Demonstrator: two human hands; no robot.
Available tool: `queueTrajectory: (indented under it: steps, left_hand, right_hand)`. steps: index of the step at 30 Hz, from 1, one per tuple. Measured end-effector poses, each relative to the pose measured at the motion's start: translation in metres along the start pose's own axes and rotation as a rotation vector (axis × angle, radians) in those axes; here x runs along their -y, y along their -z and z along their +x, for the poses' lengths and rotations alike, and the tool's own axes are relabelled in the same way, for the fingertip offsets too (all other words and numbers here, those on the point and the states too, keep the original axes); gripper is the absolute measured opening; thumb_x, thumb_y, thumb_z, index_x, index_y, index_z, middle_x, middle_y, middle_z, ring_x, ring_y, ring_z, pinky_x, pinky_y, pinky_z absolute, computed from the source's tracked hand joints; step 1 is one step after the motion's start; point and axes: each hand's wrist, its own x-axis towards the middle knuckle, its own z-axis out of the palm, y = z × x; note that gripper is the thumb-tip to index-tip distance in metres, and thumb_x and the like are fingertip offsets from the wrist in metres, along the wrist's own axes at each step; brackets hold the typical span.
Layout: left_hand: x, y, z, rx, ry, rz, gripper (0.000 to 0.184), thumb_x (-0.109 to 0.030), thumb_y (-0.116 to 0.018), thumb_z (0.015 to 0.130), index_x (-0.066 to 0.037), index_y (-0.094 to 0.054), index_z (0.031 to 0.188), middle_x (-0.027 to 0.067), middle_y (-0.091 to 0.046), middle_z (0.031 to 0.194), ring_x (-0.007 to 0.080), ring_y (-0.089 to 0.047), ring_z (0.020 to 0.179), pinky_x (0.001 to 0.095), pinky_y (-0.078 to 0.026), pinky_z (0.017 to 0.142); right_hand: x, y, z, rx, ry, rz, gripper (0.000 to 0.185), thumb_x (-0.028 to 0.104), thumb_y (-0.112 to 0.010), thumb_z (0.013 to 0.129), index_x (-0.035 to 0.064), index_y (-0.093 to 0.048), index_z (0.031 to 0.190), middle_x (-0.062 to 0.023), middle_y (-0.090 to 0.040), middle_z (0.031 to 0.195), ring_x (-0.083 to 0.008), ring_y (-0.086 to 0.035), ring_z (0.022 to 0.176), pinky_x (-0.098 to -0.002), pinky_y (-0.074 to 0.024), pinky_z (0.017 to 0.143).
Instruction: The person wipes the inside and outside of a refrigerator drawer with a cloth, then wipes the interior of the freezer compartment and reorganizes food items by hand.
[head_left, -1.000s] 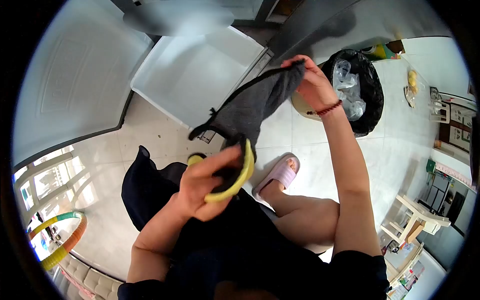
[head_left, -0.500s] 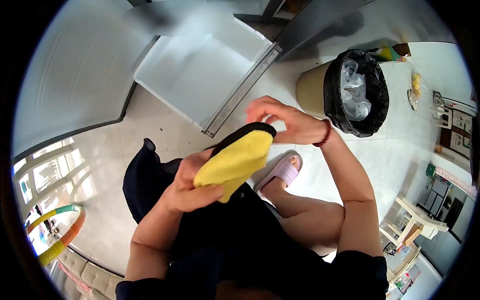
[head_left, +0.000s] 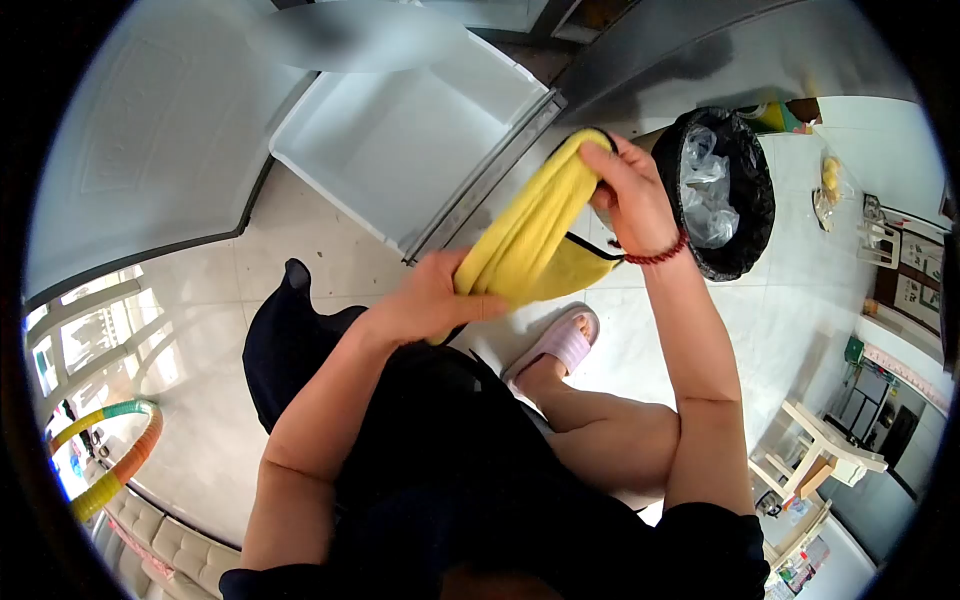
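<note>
1. White drawer (head_left: 400, 150): pulled out, its bare inner floor showing.
2. Left hand (head_left: 425, 302): fingers clamped on the cloth's lower end, thumb lying across it.
3. Yellow cloth (head_left: 528, 232): stretched between both hands, dark-edged, one corner hanging loose.
4. Right hand (head_left: 640, 200): thumb and fingers pinching the cloth's upper end.
5. Black-lined bin (head_left: 756, 190): crumpled clear plastic (head_left: 708, 185) inside.

On my feed I see one yellow cloth (head_left: 528, 238), dark-edged, held aslant in mid-air, bunched into lengthwise folds, one corner jutting loose.
</note>
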Motion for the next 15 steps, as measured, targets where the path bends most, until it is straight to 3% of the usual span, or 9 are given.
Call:
queueTrajectory:
  steps: [4,7,9,11,12,13,15]
  left_hand:
    - [-0.003,0.000,0.022,-0.178,-0.150,-0.292,0.050,-0.001,-0.062,0.085,-0.002,-0.046,0.133,0.0065,-0.062,0.105,0.0122,-0.058,0.094,0.0268,-0.048,0.082]
    - [-0.009,-0.002,0.038,-0.264,-0.135,-0.238,0.048,0.003,-0.057,0.086,-0.006,-0.048,0.132,0.0075,-0.061,0.107,0.0133,-0.058,0.094,0.0259,-0.046,0.084]
    - [-0.002,0.001,0.053,-0.379,-0.136,-0.163,0.046,0.004,-0.055,0.086,-0.008,-0.051,0.129,0.0063,-0.061,0.107,0.0128,-0.057,0.093,0.0251,-0.046,0.084]
    - [0.009,0.002,0.065,-0.476,-0.196,-0.121,0.043,0.005,-0.053,0.086,-0.009,-0.054,0.126,0.0047,-0.061,0.106,0.0120,-0.057,0.093,0.0243,-0.045,0.083]
    - [0.014,0.003,0.070,-0.515,-0.258,-0.115,0.041,0.006,-0.053,0.086,-0.009,-0.055,0.124,0.0036,-0.060,0.106,0.0115,-0.056,0.094,0.0240,-0.045,0.083]
    - [0.016,0.003,0.073,-0.554,-0.321,-0.108,0.040,0.006,-0.053,0.085,-0.009,-0.056,0.122,0.0026,-0.060,0.105,0.0110,-0.056,0.094,0.0236,-0.045,0.083]
    - [0.017,0.003,0.074,-0.541,-0.238,-0.051,0.039,0.003,-0.055,0.084,-0.009,-0.055,0.121,0.0053,-0.061,0.102,0.0138,-0.057,0.089,0.0250,-0.046,0.077]
  right_hand:
    - [-0.001,0.002,0.038,-0.424,0.086,0.044,0.015,0.020,-0.063,0.090,0.0058,-0.064,0.097,0.0004,-0.063,0.084,-0.0071,-0.055,0.065,-0.0210,-0.0440,0.056]
    - [-0.029,0.033,0.085,-0.517,0.074,0.043,0.020,0.018,-0.064,0.089,0.0027,-0.060,0.103,-0.0051,-0.063,0.088,-0.0129,-0.061,0.069,-0.0250,-0.0511,0.062]
    - [-0.040,0.023,0.094,-0.404,0.127,0.173,0.036,0.005,-0.067,0.085,0.0002,-0.048,0.115,-0.0124,-0.062,0.099,-0.0197,-0.066,0.082,-0.0297,-0.0550,0.072]
    - [-0.067,0.025,0.094,-0.454,0.531,-0.542,0.040,0.005,-0.067,0.084,0.0017,-0.046,0.118,-0.0122,-0.062,0.101,-0.0203,-0.066,0.089,-0.0310,-0.0548,0.076]
    - [-0.070,0.022,0.085,-0.310,0.458,-0.430,0.039,0.004,-0.069,0.081,0.0017,-0.051,0.116,-0.0118,-0.060,0.106,-0.0233,-0.064,0.095,-0.0331,-0.0526,0.080]
    - [-0.066,0.022,0.076,-0.234,0.716,-1.068,0.029,0.008,-0.068,0.080,0.0024,-0.058,0.106,-0.0104,-0.058,0.109,-0.0272,-0.060,0.096,-0.0369,-0.0493,0.081]
    - [-0.072,0.010,0.064,-0.222,0.837,-1.246,0.021,0.019,-0.065,0.082,0.0044,-0.062,0.097,-0.0100,-0.058,0.106,-0.0291,-0.056,0.091,-0.0425,-0.0458,0.081]
